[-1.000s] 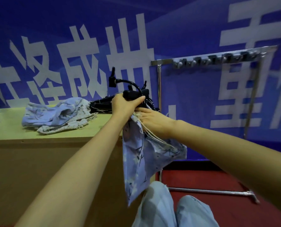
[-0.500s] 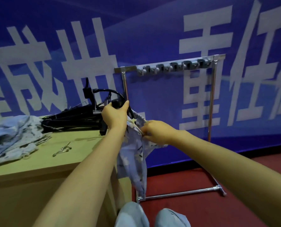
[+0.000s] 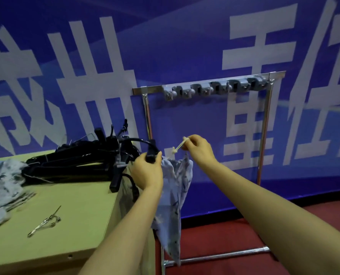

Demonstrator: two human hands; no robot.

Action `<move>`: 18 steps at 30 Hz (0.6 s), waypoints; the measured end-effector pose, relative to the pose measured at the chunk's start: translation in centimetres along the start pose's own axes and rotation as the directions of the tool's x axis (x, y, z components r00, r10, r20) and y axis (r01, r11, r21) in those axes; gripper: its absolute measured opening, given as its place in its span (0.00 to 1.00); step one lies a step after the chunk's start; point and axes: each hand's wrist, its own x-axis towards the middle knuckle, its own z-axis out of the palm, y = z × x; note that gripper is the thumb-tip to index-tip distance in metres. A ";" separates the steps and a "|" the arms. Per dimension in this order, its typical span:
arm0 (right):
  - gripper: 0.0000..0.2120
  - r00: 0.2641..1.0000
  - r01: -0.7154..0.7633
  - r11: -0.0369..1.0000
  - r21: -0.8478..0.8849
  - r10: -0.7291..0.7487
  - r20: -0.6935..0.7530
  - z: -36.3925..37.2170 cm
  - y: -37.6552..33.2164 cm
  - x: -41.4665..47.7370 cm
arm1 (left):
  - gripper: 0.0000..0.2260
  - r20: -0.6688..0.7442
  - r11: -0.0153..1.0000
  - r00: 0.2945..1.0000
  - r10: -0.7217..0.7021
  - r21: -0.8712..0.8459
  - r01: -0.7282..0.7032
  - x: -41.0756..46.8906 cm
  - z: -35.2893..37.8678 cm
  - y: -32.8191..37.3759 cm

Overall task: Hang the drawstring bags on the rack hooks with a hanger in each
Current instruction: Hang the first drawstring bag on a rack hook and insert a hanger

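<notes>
Since the earlier frame our right hand point(image 3: 197, 150) has risen from the drawstring bag point(image 3: 175, 195), fingers pinching its drawstring point(image 3: 180, 145) above the mouth, while our left hand point(image 3: 147, 173) stays clamped round the black hanger point(image 3: 145, 144) at the bag's top, just past the table point(image 3: 75, 231) edge. On the table lie heaped hangers point(image 3: 75, 165), more bags point(image 3: 0, 185) and a metal clip point(image 3: 46, 221); behind, the rack point(image 3: 264, 135) with grey hooks point(image 3: 214, 89) stands against the blue banner point(image 3: 185, 46), open red floor point(image 3: 244, 235) beneath.

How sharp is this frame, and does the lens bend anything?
Head view: motion blur smears the white-lettered blue banner towards the right edge and softens the chrome rack's grey hooks; head view: the wide-angle lens tilts the rack's top rail and leans its posts; head view: lighting is dim and even, with no glare.
</notes>
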 end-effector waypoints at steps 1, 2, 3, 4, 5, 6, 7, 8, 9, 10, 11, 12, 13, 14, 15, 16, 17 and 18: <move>0.14 1.000 0.003 0.998 0.063 -0.004 0.029 0.8 -0.3 1.0 | 0.10 -0.002 1.000 1.000 0.001 0.002 -0.001 0.3 0.6 -0.1; 0.14 0.998 0.000 0.993 0.121 -0.007 0.055 1.6 -0.5 1.8 | 0.09 0.000 1.000 1.000 0.006 0.009 -0.006 0.5 1.1 -0.1; 0.13 0.997 -0.004 0.985 0.174 -0.009 0.070 2.4 -0.6 2.5 | 0.09 0.010 1.000 1.000 0.010 0.010 -0.010 0.7 1.6 -0.1; 0.12 0.997 -0.012 0.974 0.224 -0.005 0.078 3.1 -0.7 3.3 | 0.10 0.020 1.000 1.000 0.020 0.004 -0.020 1.1 2.0 -0.4; 0.11 0.997 -0.025 0.959 0.283 0.003 0.081 3.7 -0.8 4.0 | 0.12 0.035 1.000 0.999 0.031 -0.004 -0.031 1.5 2.5 -0.7; 0.10 0.997 -0.042 0.936 0.348 0.014 0.082 4.1 -1.0 4.8 | 0.12 0.044 0.999 0.998 0.049 -0.002 -0.049 2.0 3.0 -1.2; 0.08 0.996 -0.067 0.910 0.410 0.035 0.087 4.5 -1.1 5.5 | 0.12 0.053 0.998 0.997 0.064 0.001 -0.065 2.5 3.3 -1.6; 0.08 0.993 -0.099 0.881 0.463 0.061 0.097 4.6 -1.5 6.2 | 0.12 0.059 0.997 0.995 0.080 0.002 -0.080 3.0 3.7 -2.0; 0.09 0.989 -0.139 0.851 0.506 0.095 0.112 4.7 -1.9 6.9 | 0.11 0.066 0.997 0.995 0.081 -0.001 -0.081 3.4 4.1 -2.2; 0.10 0.982 -0.186 0.813 0.551 0.132 0.137 4.7 -2.4 7.6 | 0.10 0.082 0.998 0.994 0.068 -0.008 -0.067 3.8 4.4 -2.3; 0.11 0.972 -0.231 0.776 0.587 0.163 0.167 4.8 -3.0 8.3 | 0.09 0.103 0.999 0.994 0.042 -0.019 -0.040 4.2 4.7 -2.2; 0.12 0.964 -0.263 0.754 0.601 0.180 0.196 4.8 -3.5 9.0 | 0.08 0.115 0.999 0.993 0.021 -0.031 -0.017 4.7 5.1 -2.0; 0.12 0.960 -0.274 0.763 0.585 0.182 0.212 4.8 -4.0 9.7 | 0.08 0.132 0.999 0.991 -0.001 -0.040 0.006 5.1 5.4 -1.7; 0.11 0.962 -0.261 0.799 0.541 0.171 0.212 4.8 -4.2 10.6 | 0.09 0.159 0.999 0.987 -0.020 -0.041 0.027 5.9 6.0 -1.5; 0.10 0.969 -0.228 0.852 0.471 0.150 0.197 4.7 -4.4 11.1 | 0.11 0.206 0.998 0.977 -0.053 -0.028 0.060 6.3 6.2 -1.2; 0.11 0.976 -0.184 0.907 0.378 0.122 0.181 4.7 -4.4 12.0 | 0.12 0.255 0.994 0.962 -0.094 -0.023 0.103 6.9 6.8 -1.0; 0.12 0.982 -0.134 0.953 0.271 0.091 0.167 4.6 -4.5 12.6 | 0.14 0.310 0.985 0.938 -0.153 -0.031 0.171 7.1 7.0 -0.3; 0.13 0.985 -0.091 0.983 0.162 0.065 0.161 4.3 -4.7 13.2 | 0.18 0.358 0.967 0.910 -0.210 -0.064 0.248 7.4 7.3 0.3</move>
